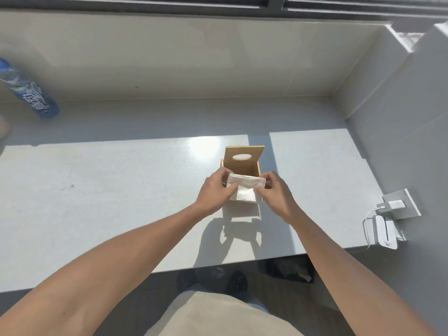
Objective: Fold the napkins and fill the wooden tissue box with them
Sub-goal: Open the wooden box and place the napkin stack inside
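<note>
**Mia:** What do you see from the head camera?

**Ben:** A person stands at a pale worktop (pixel 121 190). A small wooden tissue box (pixel 242 166) sits near the front edge, over toward the right end. Its lid (pixel 244 156), the one with the oval hole, stands straight up at the back of the box. So the top is open.

**Mia:** What are the hands doing?

**Ben:** Both hold one white napkin (pixel 244 187). The left hand (pixel 217 190) pinches its left end. The right hand (pixel 275 192) pinches its right end. The fingers are closed on the paper, not spread wide.

**Mia:** Where is the napkin?

**Ben:** Right over the front of the box. It looks folded. I cannot tell if it touches the rim or hangs just above it.

**Mia:** Which way does it lie?

**Ben:** Its long side runs left to right, the same way as the front wall of the box. The open hole is just behind and under it. So I think the next move is down and a little away from the person.

**Mia:** Which hand is nearer the box?

**Ben:** They look about the same, one at each side.

**Mia:** Is the box full?

**Ben:** I can see bare wood inside at the back, so I think there is room. I cannot see the bottom.

**Mia:** Anything else?

**Ben:** A blue bottle (pixel 29 93) stands at the far left. A white charger (pixel 392 204) sits in a wall plug on the right. Both are well apart from the box.
</note>
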